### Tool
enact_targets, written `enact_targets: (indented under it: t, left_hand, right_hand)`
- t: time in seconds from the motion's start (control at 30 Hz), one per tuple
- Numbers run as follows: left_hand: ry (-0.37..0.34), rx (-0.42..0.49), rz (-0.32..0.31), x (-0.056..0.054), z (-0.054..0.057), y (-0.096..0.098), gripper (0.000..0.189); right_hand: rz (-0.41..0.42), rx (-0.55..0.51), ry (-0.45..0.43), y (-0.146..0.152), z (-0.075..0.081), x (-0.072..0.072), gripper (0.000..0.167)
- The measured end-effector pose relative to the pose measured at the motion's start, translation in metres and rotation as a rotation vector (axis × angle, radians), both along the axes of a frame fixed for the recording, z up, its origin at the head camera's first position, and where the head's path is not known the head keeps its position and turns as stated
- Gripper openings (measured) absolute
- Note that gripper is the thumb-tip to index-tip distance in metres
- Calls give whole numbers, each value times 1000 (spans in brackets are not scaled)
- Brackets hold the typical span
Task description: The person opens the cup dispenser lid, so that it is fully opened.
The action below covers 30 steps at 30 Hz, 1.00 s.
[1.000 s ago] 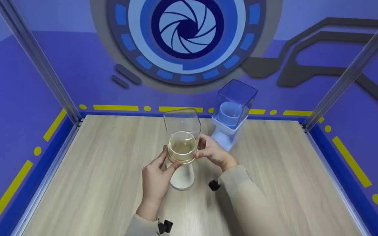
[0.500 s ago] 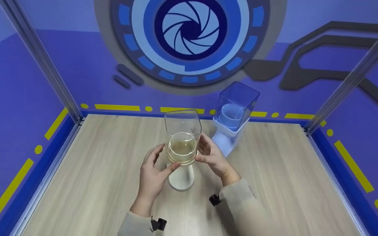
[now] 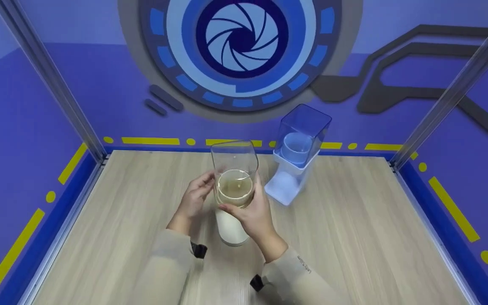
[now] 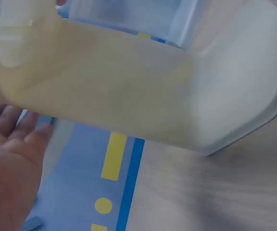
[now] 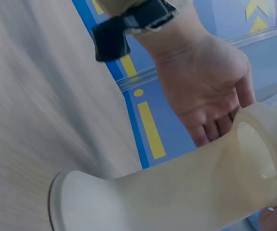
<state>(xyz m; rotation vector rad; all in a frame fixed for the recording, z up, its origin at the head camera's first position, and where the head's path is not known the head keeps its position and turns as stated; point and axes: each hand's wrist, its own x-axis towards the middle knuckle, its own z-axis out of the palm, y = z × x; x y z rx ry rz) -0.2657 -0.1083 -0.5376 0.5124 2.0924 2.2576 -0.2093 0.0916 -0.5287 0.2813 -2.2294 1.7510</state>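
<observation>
A cream dispenser (image 3: 229, 226) with a rounded foot stands upright on the wooden table, topped by a clear, square-cornered container (image 3: 234, 154) with a round cup-like part inside. My right hand (image 3: 259, 214) grips its upper body from the right, the thumb across the front just under the container. At the left side is my left hand (image 3: 191, 201), its fingers extended toward the body. In the right wrist view the left hand (image 5: 208, 86) has nearly straight fingers reaching to the column; whether they touch is unclear. The left wrist view shows the pale column (image 4: 114, 82) close up.
A similar blue dispenser (image 3: 284, 186) with a dark clear container (image 3: 305, 120) stands behind and to the right, near the back wall. Blue-purple panels and metal posts (image 3: 460, 84) enclose the wooden table (image 3: 354, 237) at the back and sides.
My right hand has moved from the right side to the front, its thumb now across the dispenser. My left hand has let go with its thumb and shifted back along the left side.
</observation>
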Motion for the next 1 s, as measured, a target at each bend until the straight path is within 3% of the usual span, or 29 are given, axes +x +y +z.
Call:
enact_targets:
  t: [0.1, 0.2, 0.4, 0.63, 0.77, 1.0]
  left_hand:
    - [-32, 41, -33, -2, -8, 6, 50]
    - [-46, 76, -20, 1, -15, 10, 50]
    - [-95, 100, 36, 8, -21, 14, 52]
    - [-63, 48, 73, 17, -19, 20, 50]
    - [-53, 44, 94, 23, -17, 24, 51]
    - [-47, 16, 177, 40, -17, 33, 51]
  right_hand:
    - [-16, 32, -11, 0, -4, -1, 129]
    - [-9, 32, -16, 2, -6, 0, 110]
    - [10, 47, -9, 10, -7, 1, 98]
    - [38, 65, 33, 26, -7, -4, 98]
    - [101, 50, 41, 36, -7, -11, 98]
    - [249, 23, 54, 51, -10, -24, 112]
